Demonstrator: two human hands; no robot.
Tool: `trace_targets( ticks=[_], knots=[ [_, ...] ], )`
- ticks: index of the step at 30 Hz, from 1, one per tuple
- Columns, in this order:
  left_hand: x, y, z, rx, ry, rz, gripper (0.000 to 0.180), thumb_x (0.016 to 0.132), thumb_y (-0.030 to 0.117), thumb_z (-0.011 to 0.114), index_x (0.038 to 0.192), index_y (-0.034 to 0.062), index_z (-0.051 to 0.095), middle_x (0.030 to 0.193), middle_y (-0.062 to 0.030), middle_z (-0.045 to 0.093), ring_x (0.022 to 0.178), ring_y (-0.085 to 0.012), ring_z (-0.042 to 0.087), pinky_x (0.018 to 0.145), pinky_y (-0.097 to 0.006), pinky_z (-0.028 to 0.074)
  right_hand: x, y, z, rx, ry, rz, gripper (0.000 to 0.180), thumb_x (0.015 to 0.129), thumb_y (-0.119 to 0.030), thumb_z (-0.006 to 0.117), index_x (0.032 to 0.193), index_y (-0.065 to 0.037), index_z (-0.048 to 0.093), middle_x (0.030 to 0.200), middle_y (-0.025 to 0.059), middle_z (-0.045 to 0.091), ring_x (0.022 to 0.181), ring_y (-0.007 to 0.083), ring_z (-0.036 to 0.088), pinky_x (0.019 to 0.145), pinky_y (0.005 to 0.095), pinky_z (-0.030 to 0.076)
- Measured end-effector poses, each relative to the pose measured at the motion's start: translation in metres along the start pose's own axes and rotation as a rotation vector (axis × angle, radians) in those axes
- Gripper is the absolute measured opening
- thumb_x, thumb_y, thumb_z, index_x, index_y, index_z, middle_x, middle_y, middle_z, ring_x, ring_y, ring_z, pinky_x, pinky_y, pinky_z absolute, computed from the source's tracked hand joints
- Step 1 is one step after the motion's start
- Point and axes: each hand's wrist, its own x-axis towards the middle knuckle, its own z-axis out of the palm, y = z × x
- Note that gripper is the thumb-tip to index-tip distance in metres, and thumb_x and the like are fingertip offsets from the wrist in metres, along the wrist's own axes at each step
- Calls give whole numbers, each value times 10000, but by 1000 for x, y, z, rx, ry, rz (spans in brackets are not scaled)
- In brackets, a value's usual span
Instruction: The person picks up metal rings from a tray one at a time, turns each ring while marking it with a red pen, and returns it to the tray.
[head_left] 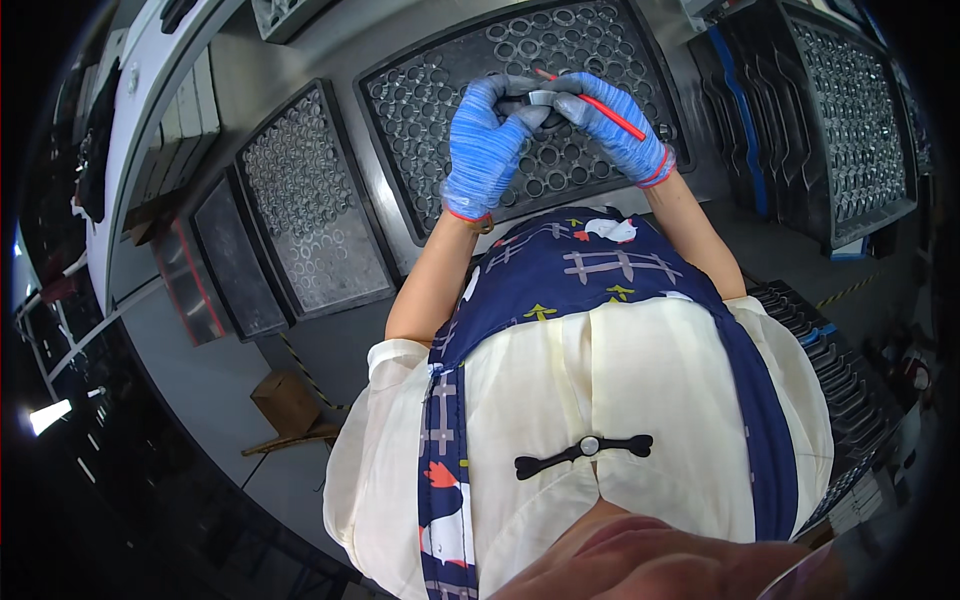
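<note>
Both gloved hands meet above the tray [420, 150]. Left hand [485, 145] and right hand [615, 125] pinch a small grey ring [541, 98] between fingertips; the right also grips a red pen [600, 106]. Step in hand: apparently inspecting or marking the ring. Next move calls for a steady hold.

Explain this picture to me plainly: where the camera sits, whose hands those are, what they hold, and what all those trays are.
The camera sits on a person's head and looks down, so you see their own chest, apron and forearms; the wide lens bends straight edges. Both hands wear blue knit gloves. The left hand and the right hand together hold a small grey ring-shaped part above a dark tray full of round sockets, many with similar metal rings in them. The right hand also grips a thin red stick, perhaps a pen or pick. Another tray of rings lies to the left, and a further tray stack stands at the right.
</note>
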Motion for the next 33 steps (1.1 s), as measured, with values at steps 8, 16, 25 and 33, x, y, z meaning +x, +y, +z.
trace_targets(
  ticks=[8, 16, 25, 33],
  knots=[
    [14, -5, -8, -192, -16, -136, 292, 825, 28, 610, 1083, -53, 499, 973, -136, 597, 823, -177, 624, 713, -279, 543, 11, 22, -3, -53, 20, 15, 325, 896, -233, 573, 1145, -23, 572, 988, 60, 607, 937, 134, 569, 831, 265, 448],
    [87, -71, -48, -71, 119, -186, 247, 838, 75, 607, 1056, -20, 542, 911, -113, 629, 769, -153, 629, 625, -229, 509, 38, 68, -8, 240, 235, 148, 314, 890, -213, 575, 1146, -31, 572, 987, 72, 631, 860, 122, 592, 738, 259, 486],
    [163, -143, -119, 1225, 72, 10, 287, 753, 190, 656, 1004, 57, 617, 1052, -159, 608, 930, -316, 607, 815, -379, 483, 42, 85, -27, 269, 442, 254, 380, 915, -373, 509, 1077, -42, 599, 892, 62, 658, 672, 79, 573, 618, 227, 493],
    [149, -138, -111, 1429, 10, -30, 349, 760, 273, 646, 1062, 100, 616, 1173, -161, 545, 1021, -344, 561, 883, -400, 449, 50, 82, -32, 157, 461, 310, 323, 871, -321, 605, 1054, -55, 615, 794, 32, 652, 581, 63, 536, 553, 212, 440]
  ],
)
